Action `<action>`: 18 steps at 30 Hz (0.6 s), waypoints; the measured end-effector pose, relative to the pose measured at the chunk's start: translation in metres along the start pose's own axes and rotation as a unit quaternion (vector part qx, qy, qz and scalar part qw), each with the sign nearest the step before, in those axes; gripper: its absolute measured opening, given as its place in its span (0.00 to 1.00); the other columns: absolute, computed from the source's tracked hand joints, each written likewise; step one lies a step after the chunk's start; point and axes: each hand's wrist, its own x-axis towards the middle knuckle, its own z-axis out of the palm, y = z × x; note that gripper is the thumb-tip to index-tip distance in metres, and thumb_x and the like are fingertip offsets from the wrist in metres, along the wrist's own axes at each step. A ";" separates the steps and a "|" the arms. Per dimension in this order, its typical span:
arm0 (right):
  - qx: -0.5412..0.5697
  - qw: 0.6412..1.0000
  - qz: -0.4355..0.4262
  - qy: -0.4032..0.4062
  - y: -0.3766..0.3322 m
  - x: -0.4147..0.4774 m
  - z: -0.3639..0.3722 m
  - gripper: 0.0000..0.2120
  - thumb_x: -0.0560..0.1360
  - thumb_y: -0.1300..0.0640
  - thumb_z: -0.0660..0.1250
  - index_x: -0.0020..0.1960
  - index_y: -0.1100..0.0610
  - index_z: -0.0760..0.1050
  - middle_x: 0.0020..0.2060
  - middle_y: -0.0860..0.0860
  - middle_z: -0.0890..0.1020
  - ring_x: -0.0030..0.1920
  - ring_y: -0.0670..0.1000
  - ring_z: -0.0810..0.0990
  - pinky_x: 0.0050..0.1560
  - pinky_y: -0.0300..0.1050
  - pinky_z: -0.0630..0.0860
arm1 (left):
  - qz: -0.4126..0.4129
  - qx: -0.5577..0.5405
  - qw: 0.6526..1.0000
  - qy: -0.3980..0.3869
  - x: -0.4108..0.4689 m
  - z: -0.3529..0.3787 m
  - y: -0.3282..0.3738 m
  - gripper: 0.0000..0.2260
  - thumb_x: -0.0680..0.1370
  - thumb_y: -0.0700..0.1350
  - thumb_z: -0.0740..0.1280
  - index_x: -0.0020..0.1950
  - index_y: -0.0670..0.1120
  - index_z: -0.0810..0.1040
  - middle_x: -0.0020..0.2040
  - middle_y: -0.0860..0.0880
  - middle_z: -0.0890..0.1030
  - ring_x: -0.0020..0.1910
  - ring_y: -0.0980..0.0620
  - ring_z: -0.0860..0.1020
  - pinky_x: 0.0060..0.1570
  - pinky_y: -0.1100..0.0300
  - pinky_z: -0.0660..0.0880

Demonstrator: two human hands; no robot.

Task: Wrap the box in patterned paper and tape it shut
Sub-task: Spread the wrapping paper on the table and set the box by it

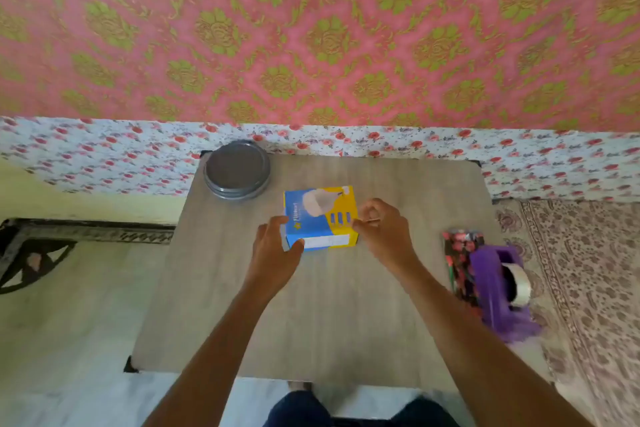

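Observation:
A blue and yellow box [320, 217] with a bulb picture lies flat on the wooden table [311, 305], a little beyond its middle. My left hand [275, 250] grips the box's near left corner, thumb on the front edge. My right hand [381, 229] touches the box's right side with curled fingers. A roll of dark floral patterned paper [460, 260] lies at the table's right edge. Beside it stands a purple tape dispenser [502, 291] with a roll of clear tape.
A round grey lidded tin [237, 168] sits at the table's far left corner. A pink and green patterned cloth [311, 28] hangs behind. A patterned bedspread [588, 270] lies to the right; floor to the left.

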 end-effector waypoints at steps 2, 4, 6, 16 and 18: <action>-0.055 0.998 0.040 -0.016 0.001 0.009 0.019 0.13 0.73 0.60 0.73 0.57 0.57 0.79 0.50 0.54 0.85 0.51 0.54 0.84 0.51 0.42 0.74 | -0.017 0.021 0.999 -0.044 0.017 -0.007 -0.012 0.26 0.76 0.44 0.73 0.73 0.45 0.70 0.63 0.43 0.74 0.64 0.42 0.75 0.61 0.57 0.69; -0.098 0.991 0.082 -0.044 0.007 0.017 0.039 0.17 0.73 0.59 0.73 0.61 0.58 0.77 0.53 0.55 0.84 0.55 0.56 0.82 0.51 0.43 0.72 | -0.051 0.039 0.993 -0.098 0.035 -0.010 -0.027 0.29 0.77 0.45 0.72 0.76 0.46 0.66 0.68 0.41 0.73 0.68 0.43 0.72 0.59 0.60 0.66; -0.110 0.986 0.109 -0.057 0.010 0.026 0.055 0.19 0.71 0.56 0.73 0.60 0.59 0.77 0.53 0.56 0.82 0.56 0.59 0.80 0.47 0.43 0.68 | -0.069 0.042 0.987 -0.138 0.051 -0.007 -0.037 0.31 0.78 0.47 0.71 0.79 0.47 0.63 0.72 0.41 0.71 0.72 0.44 0.70 0.63 0.59 0.66; -0.116 0.983 0.139 0.014 0.027 0.076 0.092 0.17 0.76 0.56 0.68 0.63 0.58 0.72 0.54 0.60 0.81 0.56 0.63 0.79 0.52 0.51 0.76 | -0.075 -0.034 0.982 -0.172 0.080 0.018 -0.061 0.22 0.80 0.48 0.69 0.73 0.45 0.71 0.65 0.47 0.79 0.63 0.44 0.79 0.61 0.53 0.74; -0.107 0.984 0.139 0.017 0.029 0.077 0.097 0.15 0.77 0.54 0.68 0.61 0.58 0.73 0.52 0.59 0.82 0.55 0.61 0.80 0.54 0.53 0.77 | -0.090 -0.057 0.984 -0.146 0.079 0.015 -0.062 0.19 0.80 0.47 0.70 0.70 0.46 0.73 0.59 0.51 0.80 0.59 0.46 0.81 0.59 0.52 0.77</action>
